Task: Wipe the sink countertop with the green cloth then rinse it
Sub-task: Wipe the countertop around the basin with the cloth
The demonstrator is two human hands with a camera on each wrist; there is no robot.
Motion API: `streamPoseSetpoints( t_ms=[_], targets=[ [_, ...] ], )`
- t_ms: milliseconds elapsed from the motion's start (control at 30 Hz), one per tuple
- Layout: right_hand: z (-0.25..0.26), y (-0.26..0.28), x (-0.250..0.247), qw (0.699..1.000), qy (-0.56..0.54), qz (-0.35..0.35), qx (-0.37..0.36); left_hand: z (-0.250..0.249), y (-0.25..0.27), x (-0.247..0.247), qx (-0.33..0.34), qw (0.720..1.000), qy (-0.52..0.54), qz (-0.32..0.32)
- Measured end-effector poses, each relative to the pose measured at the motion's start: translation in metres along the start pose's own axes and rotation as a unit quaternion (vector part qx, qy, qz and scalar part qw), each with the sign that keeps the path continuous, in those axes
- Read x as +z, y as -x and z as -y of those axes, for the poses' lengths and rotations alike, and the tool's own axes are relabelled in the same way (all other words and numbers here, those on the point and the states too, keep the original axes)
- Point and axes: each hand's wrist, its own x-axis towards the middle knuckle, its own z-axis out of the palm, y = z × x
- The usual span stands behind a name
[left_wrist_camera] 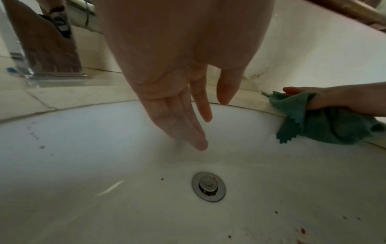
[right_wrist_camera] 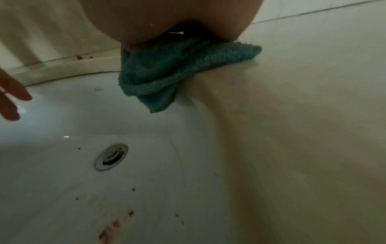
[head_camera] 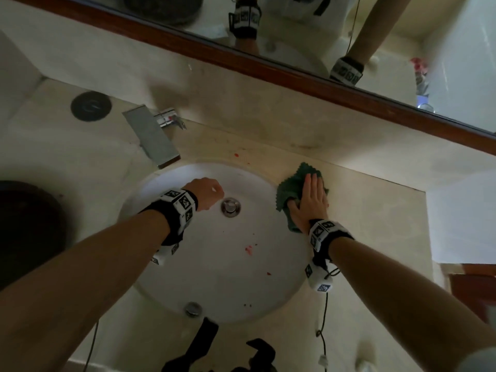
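Head view: right hand point(head_camera: 311, 202), fingers flat, presses green cloth point(head_camera: 291, 189) on tabletop point(head_camera: 375, 224) at basin rim; left hand point(head_camera: 206, 193) loose, empty over sink point(head_camera: 166, 183); red spots point(head_camera: 236, 155) remain; wiping underway, rinse undone

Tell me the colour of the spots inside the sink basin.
Red spots on the white basin; clearest in the head view.

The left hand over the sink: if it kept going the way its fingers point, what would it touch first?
Probably the white basin wall, just behind the drain. The left hand hangs open, fingers pointing down; depth is uncertain.
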Motion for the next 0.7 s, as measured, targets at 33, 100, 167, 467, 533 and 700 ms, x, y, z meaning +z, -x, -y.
streamPoseSetpoints(
  t_ms=[33,100,167,467,533,700],
  targets=[
    [0.006,-0.006,0.001,1.000,0.009,-0.003,0.000,0.005,0.000,-0.001,-0.004,1.000,0.005,-0.003],
    [0.018,-0.019,0.001,1.000,0.027,-0.004,-0.014,0.014,0.002,-0.003,-0.014,1.000,0.018,-0.012],
    [0.033,-0.030,0.001,0.998,0.050,0.005,-0.031,0.025,0.002,-0.005,-0.029,0.999,0.028,-0.016],
    [0.096,-0.061,0.011,0.989,0.115,-0.002,-0.095,0.068,0.013,-0.022,-0.057,0.995,0.050,-0.061],
    [0.112,-0.065,0.012,0.987,0.122,-0.003,-0.109,0.074,0.018,-0.032,-0.061,0.991,0.065,-0.101],
    [0.154,-0.075,0.016,0.979,0.122,-0.003,-0.161,0.092,0.040,-0.055,-0.068,0.972,0.110,-0.197]
  ],
)
